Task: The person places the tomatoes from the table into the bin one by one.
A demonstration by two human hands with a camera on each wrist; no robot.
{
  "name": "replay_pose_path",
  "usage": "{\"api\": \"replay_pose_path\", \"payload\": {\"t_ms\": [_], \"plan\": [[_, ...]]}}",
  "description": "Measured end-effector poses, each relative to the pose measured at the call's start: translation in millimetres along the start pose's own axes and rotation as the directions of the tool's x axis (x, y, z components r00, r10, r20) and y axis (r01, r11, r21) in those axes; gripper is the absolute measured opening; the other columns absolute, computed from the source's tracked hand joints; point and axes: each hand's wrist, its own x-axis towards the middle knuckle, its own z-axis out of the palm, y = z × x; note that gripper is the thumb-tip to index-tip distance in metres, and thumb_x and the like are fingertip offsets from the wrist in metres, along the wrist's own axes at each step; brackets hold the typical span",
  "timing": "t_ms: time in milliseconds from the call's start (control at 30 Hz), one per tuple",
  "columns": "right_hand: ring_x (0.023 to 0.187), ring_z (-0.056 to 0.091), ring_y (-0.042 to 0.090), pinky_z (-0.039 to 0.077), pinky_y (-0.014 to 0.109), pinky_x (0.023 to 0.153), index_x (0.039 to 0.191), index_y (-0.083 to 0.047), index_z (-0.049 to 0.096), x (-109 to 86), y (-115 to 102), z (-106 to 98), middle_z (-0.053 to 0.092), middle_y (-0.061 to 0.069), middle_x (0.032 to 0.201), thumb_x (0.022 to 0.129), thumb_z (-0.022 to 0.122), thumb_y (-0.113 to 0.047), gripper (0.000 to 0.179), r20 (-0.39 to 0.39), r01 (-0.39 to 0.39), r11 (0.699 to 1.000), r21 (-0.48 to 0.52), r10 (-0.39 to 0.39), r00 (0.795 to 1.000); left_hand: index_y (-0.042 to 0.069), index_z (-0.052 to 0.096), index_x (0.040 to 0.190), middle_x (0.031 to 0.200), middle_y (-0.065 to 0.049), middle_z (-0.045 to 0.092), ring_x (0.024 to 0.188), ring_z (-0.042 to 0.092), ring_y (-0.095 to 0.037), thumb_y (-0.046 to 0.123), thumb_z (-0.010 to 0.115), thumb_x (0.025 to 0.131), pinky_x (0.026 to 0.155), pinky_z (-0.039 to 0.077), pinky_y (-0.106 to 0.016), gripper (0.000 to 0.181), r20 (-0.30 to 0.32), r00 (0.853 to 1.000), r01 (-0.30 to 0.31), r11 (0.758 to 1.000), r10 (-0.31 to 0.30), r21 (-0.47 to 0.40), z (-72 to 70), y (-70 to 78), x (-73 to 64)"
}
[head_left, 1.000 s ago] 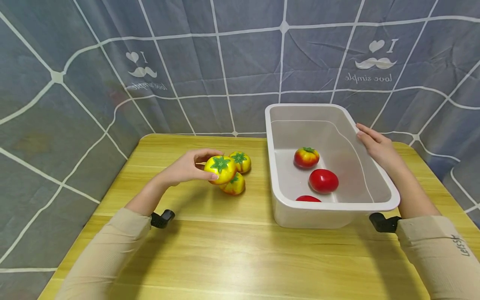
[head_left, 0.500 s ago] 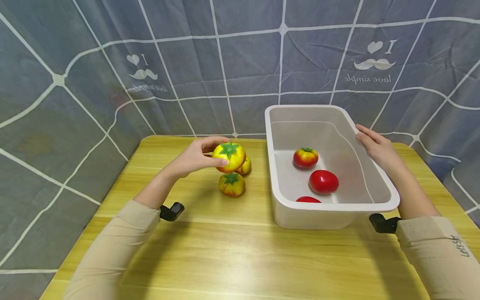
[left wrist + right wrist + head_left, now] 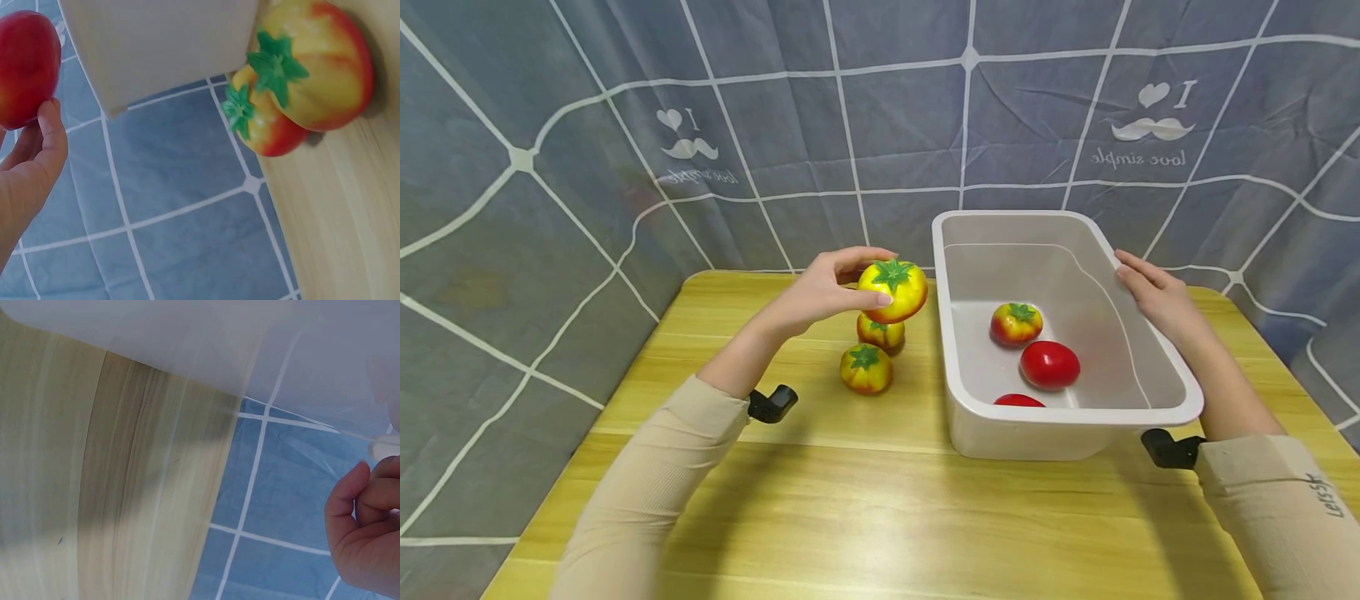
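My left hand (image 3: 814, 293) grips a yellow-and-red toy tomato (image 3: 901, 292) with a green leaf star, in the air just left of a white plastic bin (image 3: 951, 333). In the left wrist view this tomato (image 3: 26, 65) shows its red underside above my fingers. Two similar tomatoes stand on the table: a nearer tomato (image 3: 867, 369) and a farther tomato (image 3: 883, 335), partly covered by the held one. My right hand (image 3: 1157, 298) holds the bin's right rim. Inside the bin lie a red-yellow tomato (image 3: 1017, 324), a plain red one (image 3: 1050, 365) and another red one (image 3: 1018, 401), mostly hidden by the front rim.
A wooden table (image 3: 880, 517) carries everything. Behind and to the left hangs a grey-blue checked curtain (image 3: 902, 125) with white lines, close to the table's back edge. Black devices (image 3: 772, 404) sit at both wrists.
My left hand has moved right and farther back with its tomato, rising toward the bin's left rim. The two table tomatoes show more now. My right hand stays on the rim.
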Motion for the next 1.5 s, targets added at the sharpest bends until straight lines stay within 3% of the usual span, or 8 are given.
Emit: {"api": "replay_pose_path", "payload": {"t_ms": [433,667,900,1033,1100,1233,1400,1500], "plan": [[0.085,0.044,-0.007,0.044,0.008,0.062,0.148,-0.017,0.023,1.3,-3,0,0.025,0.025,0.147,0.096,0.037,-0.049,0.063,0.0,-0.016,1.0,-0.024,0.016,1.0,0.01,0.054,0.13,0.113,-0.008,0.06,0.096,0.056,-0.023,0.016,0.071,0.08,0.084,0.048,-0.032,0.053,0.015,1.0,-0.016,1.0,0.016,0.018,14.3,8.4,17.2],[0.078,0.043,-0.012,0.045,0.009,0.061,0.148,-0.014,0.023,1.3,-4,-1,0.027,0.028,0.145,0.096,0.038,-0.047,0.062,0.007,0.011,0.999,-0.036,-0.011,1.0,0.012,0.055,0.128,0.111,-0.006,0.061,0.095,0.057,-0.022,0.019,0.072,0.079,0.085,0.047,-0.031,0.053,0.019,0.999,-0.031,1.0,0.031,0.005,25.6,10.3,27.4],[0.083,0.043,-0.01,0.043,0.007,0.061,0.147,-0.01,0.024,3.4,-5,-1,0.032,0.03,0.141,0.098,0.037,-0.042,0.06,0.005,0.049,0.996,-0.071,-0.048,0.999,0.012,0.055,0.129,0.111,-0.005,0.061,0.094,0.057,-0.021,0.019,0.071,0.08,0.084,0.048,-0.031,0.052,0.024,0.998,-0.049,0.999,0.05,-0.007,32.5,11.6,32.8],[0.094,0.05,0.005,0.043,0.007,0.062,0.147,-0.01,0.023,3.6,-6,-2,0.032,0.031,0.141,0.098,0.035,-0.041,0.059,0.018,0.041,0.995,-0.091,-0.039,0.999,0.011,0.055,0.128,0.11,-0.003,0.061,0.092,0.057,-0.021,0.021,0.071,0.08,0.082,0.048,-0.03,0.052,0.024,0.998,-0.055,0.999,0.055,0.001,35.4,12.2,36.8],[0.108,0.051,0.022,0.048,0.017,0.075,0.148,-0.01,0.02,3.9,-8,-3,0.029,0.03,0.143,0.099,0.032,-0.042,0.059,0.037,0.031,0.994,-0.108,-0.027,0.999,0.012,0.054,0.129,0.11,-0.003,0.061,0.092,0.056,-0.021,0.022,0.071,0.081,0.082,0.049,-0.03,0.052,0.024,0.998,-0.052,0.999,0.052,0.004,37.2,12.8,38.6],[0.125,0.032,0.047,0.045,0.023,0.082,0.148,-0.01,0.013,5.1,-11,-5,0.021,0.031,0.145,0.1,0.025,-0.042,0.059,0.095,0.024,0.991,-0.13,-0.012,0.995,0.013,0.053,0.13,0.11,-0.002,0.061,0.093,0.057,-0.02,0.025,0.07,0.082,0.082,0.049,-0.03,0.051,0.017,0.999,-0.04,0.999,0.04,0.006,40.7,13.1,41.9],[0.123,0.032,0.049,0.039,0.009,0.063,0.148,-0.008,0.009,5.3,-11,-5,0.02,0.035,0.144,0.101,0.022,-0.038,0.057,0.138,0.043,0.992,-0.118,-0.026,0.99,0.014,0.053,0.13,0.11,-0.001,0.061,0.094,0.057,-0.018,0.025,0.07,0.083,0.083,0.049,-0.029,0.052,0.006,0.999,-0.033,0.999,0.033,0.013,44.8,14.3,47.3],[0.123,0.032,0.048,0.045,0.019,0.077,0.148,-0.008,0.011,4.4,-11,-4,0.021,0.035,0.143,0.101,0.022,-0.037,0.057,0.121,0.052,0.991,-0.121,-0.037,0.992,0.014,0.054,0.13,0.11,-0.001,0.061,0.095,0.057,-0.017,0.026,0.07,0.082,0.083,0.048,-0.028,0.052,-0.007,0.999,-0.037,0.999,0.037,0.017,47.2,14.6,52.3]]}}
